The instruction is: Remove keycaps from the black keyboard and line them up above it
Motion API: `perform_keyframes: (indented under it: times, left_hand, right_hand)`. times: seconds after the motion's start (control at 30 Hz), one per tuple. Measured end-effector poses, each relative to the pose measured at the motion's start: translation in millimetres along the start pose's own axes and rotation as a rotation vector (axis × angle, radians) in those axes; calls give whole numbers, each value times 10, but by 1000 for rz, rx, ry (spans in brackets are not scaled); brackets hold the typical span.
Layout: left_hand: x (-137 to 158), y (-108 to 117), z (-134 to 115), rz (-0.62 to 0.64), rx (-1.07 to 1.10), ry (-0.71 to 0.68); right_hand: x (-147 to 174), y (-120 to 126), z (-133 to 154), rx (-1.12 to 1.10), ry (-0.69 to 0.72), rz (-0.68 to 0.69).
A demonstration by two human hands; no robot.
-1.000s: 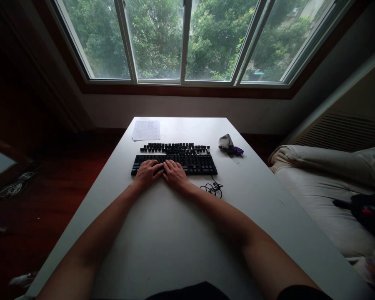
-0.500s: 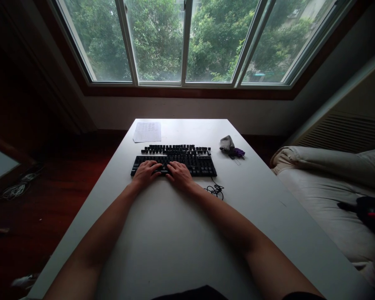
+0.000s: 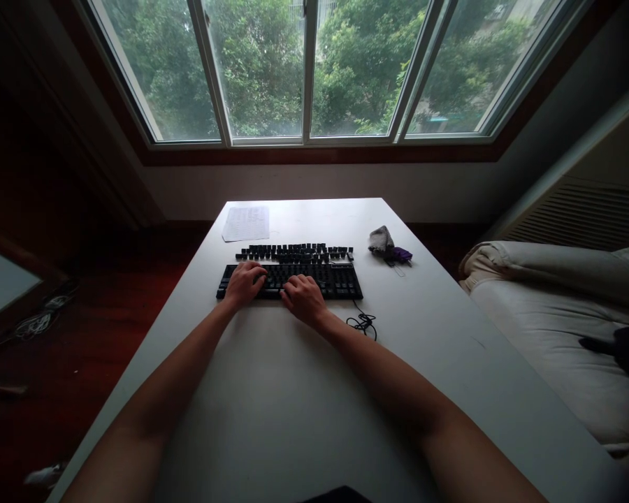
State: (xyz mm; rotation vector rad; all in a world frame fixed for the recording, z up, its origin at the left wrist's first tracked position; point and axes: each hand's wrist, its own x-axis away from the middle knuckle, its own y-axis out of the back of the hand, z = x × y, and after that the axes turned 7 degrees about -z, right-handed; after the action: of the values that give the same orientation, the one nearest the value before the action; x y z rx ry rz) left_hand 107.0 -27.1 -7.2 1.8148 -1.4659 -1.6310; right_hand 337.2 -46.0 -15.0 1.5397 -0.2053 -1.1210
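A black keyboard (image 3: pixel 340 281) lies on the white table in front of me. On its left part rests my left hand (image 3: pixel 245 281), fingers curved over the keys with the thumb apart. My right hand (image 3: pixel 301 295) is over the middle of the keyboard's near edge, its fingers bent onto the keys. Neither hand grips anything. Just behind the keyboard, loose black keycaps (image 3: pixel 293 251) lie in rows. The keyboard's black cable (image 3: pixel 364 323) is bunched on the table to the right of my right wrist.
A printed sheet of paper (image 3: pixel 246 223) lies at the table's far left. Grey cloth (image 3: pixel 380 239) and a purple bundle (image 3: pixel 401 256) lie at the far right. Beyond the white table (image 3: pixel 293 391) is a window (image 3: pixel 309 84); a cushioned seat (image 3: pixel 534 328) stands to the right.
My left hand has shifted slightly up and left over the keys, with its fingers more drawn in. My right hand's fingers have bent and moved a little nearer. The view has tilted slightly.
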Motion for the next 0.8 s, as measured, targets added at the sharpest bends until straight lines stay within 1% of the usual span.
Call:
perform_keyframes:
  times: [0.1, 0.2, 0.27, 0.37, 0.53, 0.67, 0.8]
  left_hand:
    - [-197, -55, -66, 5, 3, 9]
    - [-404, -162, -121, 38, -14, 34]
    - [-524, -263, -150, 58, -40, 72]
    - [-663, -426, -181, 94, -109, 170]
    - [-766, -627, -183, 136, -196, 309]
    - [-773, -720, -156, 133, -235, 398]
    - [-811, -789, -163, 159, -245, 473]
  right_hand:
    - [0, 12, -13, 12, -1, -5]
    - [5, 13, -24, 10, 0, -20]
    - [9, 17, -28, 7, -7, -29]
    - [9, 25, -35, 4, -12, -26]
    - [-4, 26, -61, 4, -10, -10]
    - [-7, 19, -71, 4, -4, -14]
    - [-2, 19, -72, -5, 1, -6]
